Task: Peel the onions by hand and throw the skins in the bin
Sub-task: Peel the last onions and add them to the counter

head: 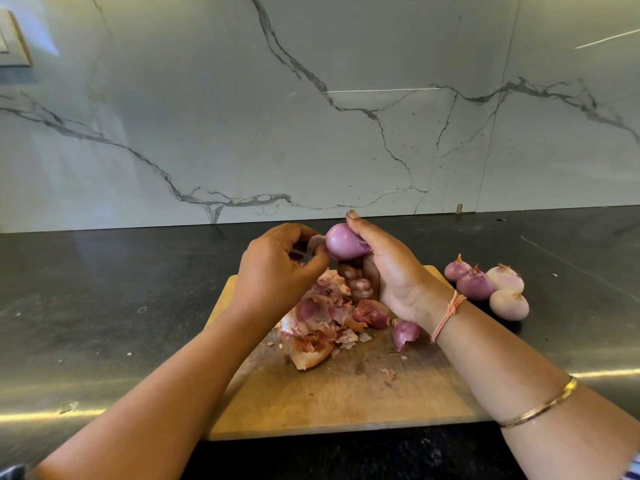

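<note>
Head view: my right hand (391, 271) grips the onion (344, 242), fingers curled round it, above the far edge of the cutting board (346, 393). My left hand (277, 265) pinches a flap of skin (315, 242) at the onion's left side. Judged step: peeling, nearly bare; next, pull the flap free onto the skins pile (322, 320), then carry all to the bin, which is not in view.

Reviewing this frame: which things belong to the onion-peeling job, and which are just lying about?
Part of the job:
onion, gripped by the right hand
skin flap, pinched by the left hand
skin pile on the cutting board
four onions on the counter

Just lying about:
switch plate on the marble wall

No bin is in view.
</note>
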Available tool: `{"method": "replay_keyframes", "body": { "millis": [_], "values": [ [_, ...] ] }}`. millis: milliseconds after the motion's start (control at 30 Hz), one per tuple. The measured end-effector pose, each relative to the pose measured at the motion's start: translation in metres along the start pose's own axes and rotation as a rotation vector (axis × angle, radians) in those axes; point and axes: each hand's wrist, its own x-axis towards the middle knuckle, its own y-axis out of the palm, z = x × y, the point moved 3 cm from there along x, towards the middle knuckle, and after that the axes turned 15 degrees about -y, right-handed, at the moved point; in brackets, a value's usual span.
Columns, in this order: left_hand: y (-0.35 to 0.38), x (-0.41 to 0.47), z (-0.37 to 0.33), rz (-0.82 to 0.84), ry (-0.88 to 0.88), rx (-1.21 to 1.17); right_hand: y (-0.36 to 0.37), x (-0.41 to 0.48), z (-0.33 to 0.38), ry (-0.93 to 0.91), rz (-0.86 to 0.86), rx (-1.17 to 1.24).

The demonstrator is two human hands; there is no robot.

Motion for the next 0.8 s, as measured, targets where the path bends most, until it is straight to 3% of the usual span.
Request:
{"method": "replay_keyframes", "body": {
  "millis": [300,533,800],
  "values": [
    [0.0003,0.0026,0.0052,-0.005,-0.049,-0.060,-0.0004,0.0012,0.0010,-0.122,0.114,0.031],
    [0.0042,0.0004,0.0033,0.079,-0.040,-0.084,-0.0018,0.0027,0.0012,-0.246,0.028,-0.064],
    [0.0008,0.0018,0.0051,0.040,-0.059,0.007,-0.0069,0.0032,0.0062,-0.189,0.005,-0.014]
  ]
}}
